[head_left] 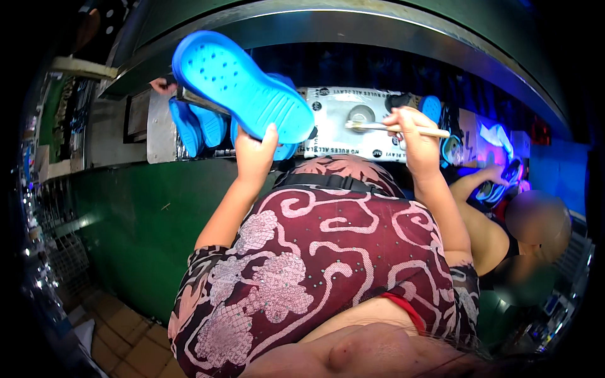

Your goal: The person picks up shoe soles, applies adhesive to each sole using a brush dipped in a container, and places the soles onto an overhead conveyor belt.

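My left hand (255,154) is closed on the near end of a bright blue shoe sole (242,88), thumb on its upper face. The sole slants up to the far left, showing small holes at its far part and ridges nearer my thumb. In my right hand (419,142) is a brush (435,132) with a pale handle, its bristles pointing left. They are just below a small round grey dish (362,113) in this view; whether they touch anything I cannot tell. Under the dish lies a white printed sheet (331,135).
More blue soles (211,123) lie left of the sheet, and another blue piece (430,108) is to its right. A metal rail (353,17) crosses the far side. At the right works another person, whose hand (493,176) is near; someone's hand (162,86) shows at far left.
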A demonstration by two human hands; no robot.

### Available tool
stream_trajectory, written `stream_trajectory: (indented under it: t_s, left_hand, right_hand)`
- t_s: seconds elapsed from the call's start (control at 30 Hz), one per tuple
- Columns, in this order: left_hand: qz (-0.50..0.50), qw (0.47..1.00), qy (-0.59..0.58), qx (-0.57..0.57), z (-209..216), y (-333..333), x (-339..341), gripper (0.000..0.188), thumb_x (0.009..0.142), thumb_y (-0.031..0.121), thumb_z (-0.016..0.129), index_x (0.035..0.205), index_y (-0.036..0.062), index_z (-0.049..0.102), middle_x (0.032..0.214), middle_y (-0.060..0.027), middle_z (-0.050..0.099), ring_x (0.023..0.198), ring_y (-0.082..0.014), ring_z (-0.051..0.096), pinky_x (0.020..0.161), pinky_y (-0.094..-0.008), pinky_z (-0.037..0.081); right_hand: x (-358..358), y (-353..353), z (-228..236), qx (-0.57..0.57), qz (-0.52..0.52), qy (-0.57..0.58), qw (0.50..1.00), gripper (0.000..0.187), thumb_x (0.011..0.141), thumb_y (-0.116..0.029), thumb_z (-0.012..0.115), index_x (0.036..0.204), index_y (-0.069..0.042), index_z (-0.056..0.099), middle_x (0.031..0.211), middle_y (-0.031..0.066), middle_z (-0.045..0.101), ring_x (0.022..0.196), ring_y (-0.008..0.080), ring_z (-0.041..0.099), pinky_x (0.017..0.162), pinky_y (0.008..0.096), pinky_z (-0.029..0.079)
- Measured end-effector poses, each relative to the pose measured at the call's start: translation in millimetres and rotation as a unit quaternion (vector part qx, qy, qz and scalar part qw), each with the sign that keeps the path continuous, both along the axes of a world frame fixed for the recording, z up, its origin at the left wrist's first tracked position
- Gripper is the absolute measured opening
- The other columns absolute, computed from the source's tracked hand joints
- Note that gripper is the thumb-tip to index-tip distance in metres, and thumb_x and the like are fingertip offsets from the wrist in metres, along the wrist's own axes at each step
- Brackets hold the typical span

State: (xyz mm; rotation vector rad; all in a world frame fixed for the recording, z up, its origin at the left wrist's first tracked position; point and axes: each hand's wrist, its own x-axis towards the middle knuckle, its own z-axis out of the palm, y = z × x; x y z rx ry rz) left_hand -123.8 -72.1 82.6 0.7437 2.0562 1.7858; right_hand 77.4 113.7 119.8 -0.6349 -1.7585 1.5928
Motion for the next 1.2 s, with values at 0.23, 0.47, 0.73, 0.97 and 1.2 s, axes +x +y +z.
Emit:
stream_trajectory:
  t_s: [0.23,0.47,0.73,0.97,1.2]
  left_hand:
    - [-0.104,0.992,0.006,0.07,32,50,19,0.037,0.077,0.005,0.06,0.11,-0.0055,0.047,0.098,-0.012,0.059,0.087,-0.0153,0.058,0.079,-0.0288,0.046]
    - [-0.136,0.987,0.06,0.061,31,61,22,0.038,0.076,0.004,0.06,0.11,-0.0043,0.049,0.096,-0.011,0.061,0.085,-0.0149,0.058,0.076,-0.0278,0.047]
    - [-0.148,0.98,0.106,0.077,27,66,19,0.04,0.073,0.003,0.06,0.111,-0.0047,0.05,0.094,-0.012,0.062,0.084,-0.0153,0.06,0.076,-0.0279,0.048]
    - [-0.142,0.963,0.205,0.098,21,63,8,0.035,0.071,0.002,0.061,0.104,-0.0037,0.053,0.087,-0.0127,0.063,0.074,-0.0185,0.063,0.068,-0.0282,0.05]
    - [-0.125,0.953,0.244,0.129,12,63,2,0.031,0.069,0.001,0.065,0.097,-0.0017,0.053,0.083,-0.0112,0.062,0.071,-0.0177,0.062,0.064,-0.0286,0.05]
  right_hand:
    - [-10,6,13,0.334,0.06,-0.031,0.94,0.017,0.083,-0.012,0.056,0.069,-0.005,0.064,0.066,0.006,0.063,0.063,0.02,0.055,0.075,0.0334,0.041]
    - [-2,15,9,0.361,0.038,-0.051,0.93,0.016,0.081,-0.011,0.057,0.067,-0.005,0.063,0.064,0.0055,0.06,0.057,0.0215,0.049,0.067,0.0338,0.039]
    - [-9,10,8,0.384,0.016,-0.029,0.923,0.013,0.076,-0.012,0.063,0.064,-0.006,0.06,0.059,0.0052,0.054,0.058,0.0232,0.052,0.063,0.0329,0.039]
    - [-12,9,11,0.397,0.005,-0.046,0.917,0.013,0.074,-0.012,0.065,0.064,-0.007,0.059,0.057,0.0048,0.052,0.056,0.0228,0.05,0.063,0.0339,0.038]
    - [-13,4,14,0.416,0.053,-0.096,0.903,0.013,0.08,-0.012,0.059,0.07,-0.005,0.064,0.063,0.0051,0.058,0.061,0.0209,0.054,0.081,0.0359,0.041]
